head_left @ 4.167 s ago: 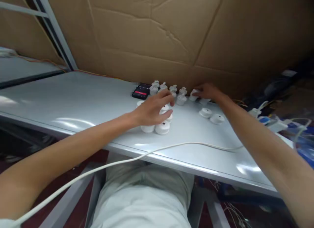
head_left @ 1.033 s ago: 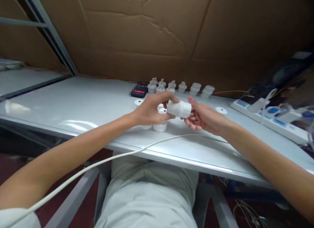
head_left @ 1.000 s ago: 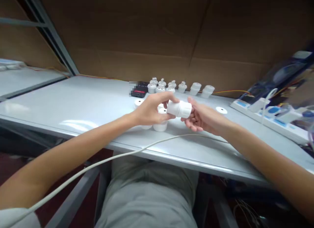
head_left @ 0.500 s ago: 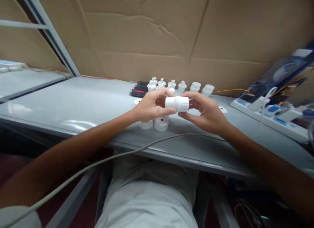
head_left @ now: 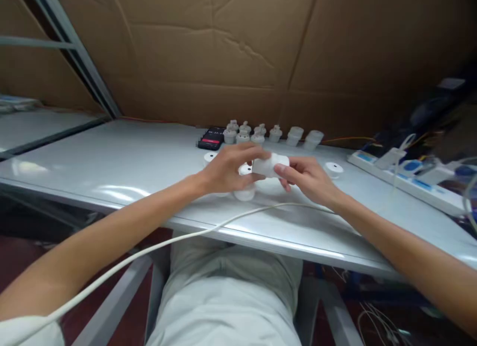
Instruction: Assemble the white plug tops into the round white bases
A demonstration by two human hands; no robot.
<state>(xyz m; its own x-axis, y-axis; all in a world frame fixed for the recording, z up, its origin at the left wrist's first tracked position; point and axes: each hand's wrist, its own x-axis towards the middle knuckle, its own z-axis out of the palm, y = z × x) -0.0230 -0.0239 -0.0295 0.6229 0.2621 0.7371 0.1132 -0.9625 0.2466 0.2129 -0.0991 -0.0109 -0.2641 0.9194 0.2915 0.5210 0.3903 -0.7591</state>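
Above the table, both hands hold a white cylindrical plastic piece (head_left: 265, 166) lying sideways. My left hand (head_left: 228, 168) has thumb and fingers around its left end. At the right end, my right hand (head_left: 310, 181) grips it, with the thumb on the near side. Beneath my left hand stands a similar white piece (head_left: 245, 193), partly hidden. Another white piece (head_left: 210, 157), with a dark hole in its top, shows just behind that hand. To the right of my right hand sits a low round white piece (head_left: 334, 170).
Several white fittings with small knobs (head_left: 276, 133) and two plain white cylinders (head_left: 294, 136) line the back, beside a dark phone (head_left: 211, 138). A white power strip (head_left: 413, 181) with plugs lies right. A pale cable (head_left: 201, 232) crosses the front edge. Cardboard (head_left: 208, 53) walls the back.
My right thumb has moved onto the piece's near side, and the fingers have curled below it. The left hand stays around the other end. The picture's lighting has shifted.
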